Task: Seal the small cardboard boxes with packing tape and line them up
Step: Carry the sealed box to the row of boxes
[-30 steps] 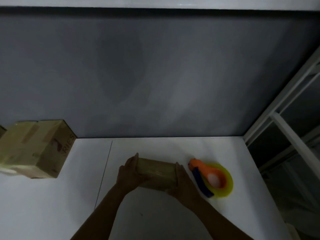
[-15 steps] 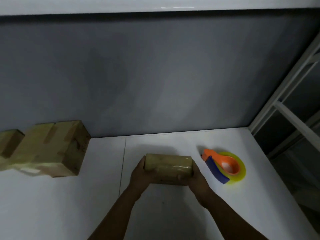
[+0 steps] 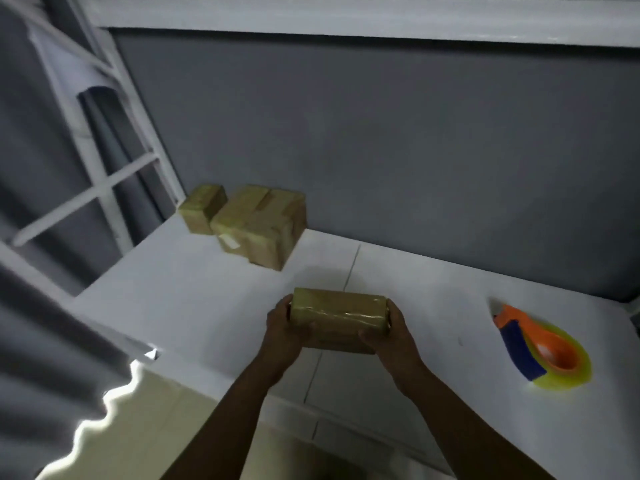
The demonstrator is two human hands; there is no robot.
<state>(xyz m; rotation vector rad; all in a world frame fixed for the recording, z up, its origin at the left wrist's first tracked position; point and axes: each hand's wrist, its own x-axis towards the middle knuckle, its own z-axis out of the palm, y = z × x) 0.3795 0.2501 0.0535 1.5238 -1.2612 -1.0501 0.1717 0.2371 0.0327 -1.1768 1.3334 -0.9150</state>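
Both hands clamp one small cardboard box (image 3: 337, 315) between them: the left hand (image 3: 284, 329) is pressed flat against its left end with the thumb hooked under the near edge, and the right hand (image 3: 389, 332) is pressed against its right end the same way, so the box is pinched endwise and appears to be lifted just clear of the white table (image 3: 194, 299). Its top is glossy with packing tape, so by my reading the sealing of this box is done and what remains is to place it. The box's long axis runs left to right, from palm to palm. The row of sealed boxes (image 3: 258, 225) stands ahead of the grip and off to its left, against the grey back wall, well apart from the held box; the left hand is the nearer one to it. The next move therefore calls for carrying the box forward and leftward to the open end of that row. The tape dispenser (image 3: 543, 348) lies idle well off to the right of the grip.
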